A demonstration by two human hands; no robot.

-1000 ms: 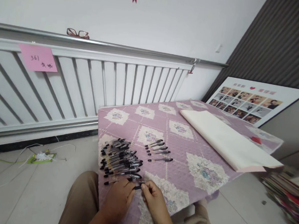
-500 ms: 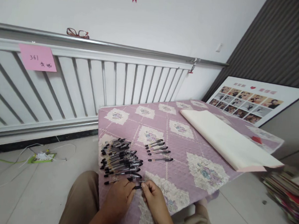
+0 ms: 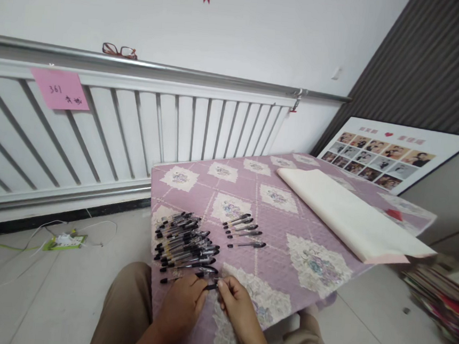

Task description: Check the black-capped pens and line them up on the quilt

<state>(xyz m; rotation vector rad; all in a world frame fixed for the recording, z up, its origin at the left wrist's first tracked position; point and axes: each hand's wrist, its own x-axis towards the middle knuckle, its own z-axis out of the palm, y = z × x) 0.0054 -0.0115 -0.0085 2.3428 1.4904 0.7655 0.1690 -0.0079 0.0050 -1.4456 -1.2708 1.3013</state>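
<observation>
My left hand [image 3: 183, 299] is closed around a dark pen [image 3: 212, 286] whose black end sticks out past the fingers. My right hand [image 3: 235, 299] pinches at that end, fingertips closed on a small piece too tiny to name. Just beyond the left hand a heap of black pens [image 3: 189, 243] with clear barrels lies on the purple patterned tablecloth [image 3: 253, 268]. To the right of the heap, several pens [image 3: 247, 243] lie apart in a loose column, each with a small black piece at its left end.
A folded cream sheet [image 3: 330, 213] lies across the table's right side. Behind stands a white radiator [image 3: 177, 124] bearing a pink note [image 3: 62, 90]; glasses [image 3: 119, 51] rest on the pipe above. A photo board [image 3: 387, 153] leans at right. A power strip [image 3: 66, 241] sits on the floor.
Both hands stay in nearly the same place, still together at the pen's end. The pink note on the radiator has swung slightly.
</observation>
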